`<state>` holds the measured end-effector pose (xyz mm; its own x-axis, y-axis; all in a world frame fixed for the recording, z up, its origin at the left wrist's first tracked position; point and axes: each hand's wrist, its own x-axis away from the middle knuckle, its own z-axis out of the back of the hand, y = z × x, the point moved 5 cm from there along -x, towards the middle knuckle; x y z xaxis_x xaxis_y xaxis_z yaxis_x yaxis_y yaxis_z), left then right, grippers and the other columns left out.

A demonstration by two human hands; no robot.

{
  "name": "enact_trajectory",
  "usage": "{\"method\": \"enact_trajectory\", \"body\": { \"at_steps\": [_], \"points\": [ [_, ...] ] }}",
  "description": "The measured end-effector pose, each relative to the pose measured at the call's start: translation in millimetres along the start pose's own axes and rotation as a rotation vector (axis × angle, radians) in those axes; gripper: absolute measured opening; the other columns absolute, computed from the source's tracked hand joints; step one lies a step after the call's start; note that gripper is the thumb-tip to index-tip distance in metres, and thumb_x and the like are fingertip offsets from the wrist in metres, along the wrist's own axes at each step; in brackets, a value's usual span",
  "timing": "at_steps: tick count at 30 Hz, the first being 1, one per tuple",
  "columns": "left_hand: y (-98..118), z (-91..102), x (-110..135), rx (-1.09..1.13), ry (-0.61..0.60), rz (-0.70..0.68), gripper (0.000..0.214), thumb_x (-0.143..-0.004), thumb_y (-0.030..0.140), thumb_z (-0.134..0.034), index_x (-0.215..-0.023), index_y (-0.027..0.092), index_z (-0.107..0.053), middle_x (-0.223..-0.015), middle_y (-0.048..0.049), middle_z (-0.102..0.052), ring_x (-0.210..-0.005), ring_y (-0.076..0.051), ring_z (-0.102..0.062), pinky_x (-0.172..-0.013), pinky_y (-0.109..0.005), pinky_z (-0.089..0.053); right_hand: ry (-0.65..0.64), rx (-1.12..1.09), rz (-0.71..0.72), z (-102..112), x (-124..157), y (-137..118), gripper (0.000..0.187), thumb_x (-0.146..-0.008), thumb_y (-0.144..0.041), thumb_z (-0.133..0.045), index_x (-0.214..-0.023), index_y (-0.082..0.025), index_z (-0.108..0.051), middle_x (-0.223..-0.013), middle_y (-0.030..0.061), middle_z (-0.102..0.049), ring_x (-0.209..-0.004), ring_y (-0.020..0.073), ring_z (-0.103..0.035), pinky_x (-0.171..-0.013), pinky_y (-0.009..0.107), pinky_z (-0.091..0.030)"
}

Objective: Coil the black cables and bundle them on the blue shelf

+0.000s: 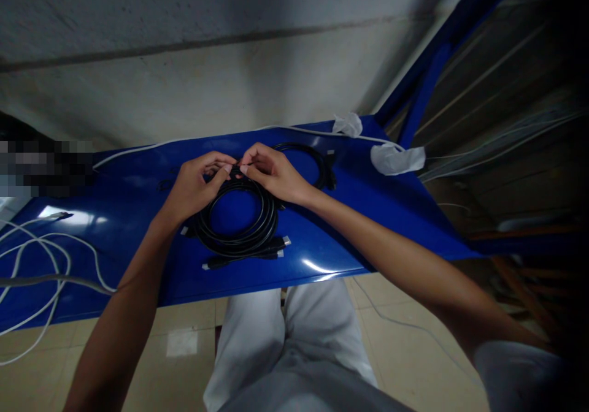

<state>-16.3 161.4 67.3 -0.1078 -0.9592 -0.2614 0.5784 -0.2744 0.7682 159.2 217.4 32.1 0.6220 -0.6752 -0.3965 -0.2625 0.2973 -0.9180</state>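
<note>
Coiled black cables (242,247) with silver-tipped plugs lie stacked on the blue table (322,240) in front of me. At the far side of this coil, my left hand (202,176) is closed, thumb and fingers pinching the black cable bundle. My right hand (271,170) pinches the same spot from the other side, its fingertips nearly meeting those of the left. Whether a thin tie lies between the fingertips is too small to tell. Behind my right hand rests another black cable coil (326,165), partly hidden by the hand.
White cables (55,259) lie loosely tangled at the left, near a partly blurred person (46,167). Crumpled white wrappings (398,159) sit at the right end of the table. A white cable (184,140) runs along the back edge by the wall. A blue post (423,93) rises at the right.
</note>
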Motion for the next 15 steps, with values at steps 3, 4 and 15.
{"method": "enact_trajectory", "body": {
  "at_steps": [3, 4, 15],
  "points": [
    [-0.5, -0.4, 0.4, -0.009, -0.003, -0.021, 0.029, -0.103, 0.044, -0.069, -0.119, 0.023, -0.080, -0.113, -0.0078, -0.083, -0.100, -0.024, -0.079, -0.097, -0.037, -0.060, 0.029, 0.009, 0.007, 1.0, 0.2, -0.9, 0.027, -0.100, -0.042, -0.077, -0.103, -0.020, -0.062, -0.101, 0.0022, -0.067, -0.094, 0.0157, -0.067, -0.087, 0.030, -0.054],
    [-0.8, -0.6, 0.5, -0.014, -0.006, -0.023, 0.029, -0.103, 0.044, -0.069, -0.120, 0.024, -0.080, -0.115, -0.0075, -0.083, -0.101, -0.024, -0.079, -0.097, -0.037, -0.060, 0.035, 0.017, 0.009, 1.5, 0.2, -0.6, 0.027, -0.099, -0.043, -0.077, -0.103, -0.019, -0.063, -0.101, 0.0019, -0.066, -0.091, 0.0152, -0.066, -0.085, 0.030, -0.054],
    [17.2, 0.6, 2.9, -0.101, 0.002, -0.184, 0.025, -0.100, 0.040, -0.075, -0.116, 0.024, -0.083, -0.120, -0.0084, -0.082, -0.112, -0.026, -0.074, -0.101, -0.039, -0.057, 0.110, 0.054, -0.012, 3.7, 2.1, 3.1, 0.038, -0.093, -0.053, -0.083, -0.099, -0.019, -0.069, -0.089, 0.0005, -0.069, -0.082, 0.0150, -0.063, -0.078, 0.030, -0.051]
  ]
}}
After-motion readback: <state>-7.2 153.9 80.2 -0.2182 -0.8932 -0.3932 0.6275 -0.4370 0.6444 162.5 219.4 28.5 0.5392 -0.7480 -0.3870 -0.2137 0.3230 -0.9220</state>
